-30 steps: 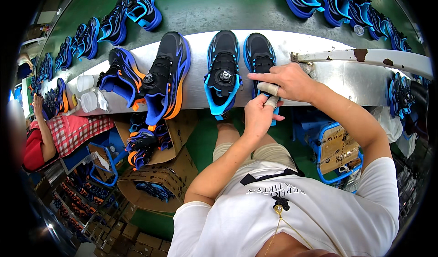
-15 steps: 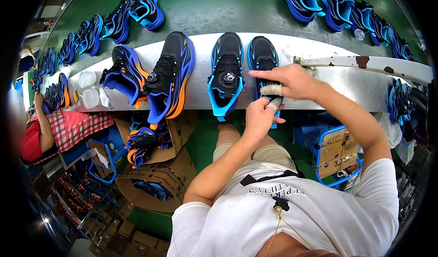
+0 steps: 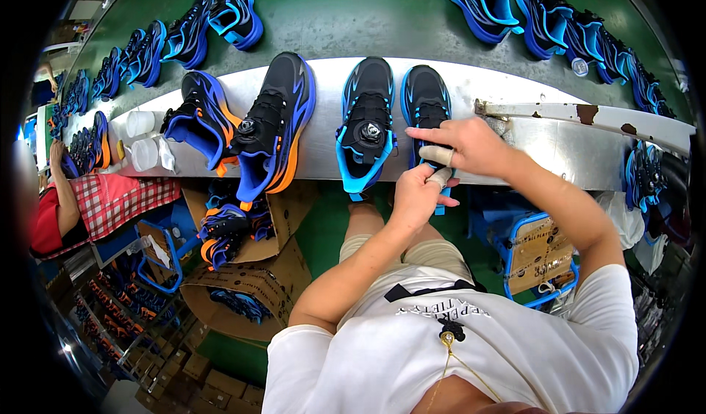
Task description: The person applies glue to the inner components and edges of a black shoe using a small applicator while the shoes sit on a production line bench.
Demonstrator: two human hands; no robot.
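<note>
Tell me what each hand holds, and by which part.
Both hands, left hand and right hand, are on the right blue shoe, at its near end over the shelf edge; the exact grip is hidden.

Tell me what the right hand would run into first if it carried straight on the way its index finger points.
The right hand points leftward across the blue-and-black shoe it works on. Going straight on, it would likely first meet the neighbouring dial-laced shoe, though its height above the shelf is unclear.

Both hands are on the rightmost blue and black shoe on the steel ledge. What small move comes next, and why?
Probably steady the heel with the left hand while the right hand works the tongue: both hands already rest on the black and blue shoe, whose heel hangs over the ledge edge.
</note>
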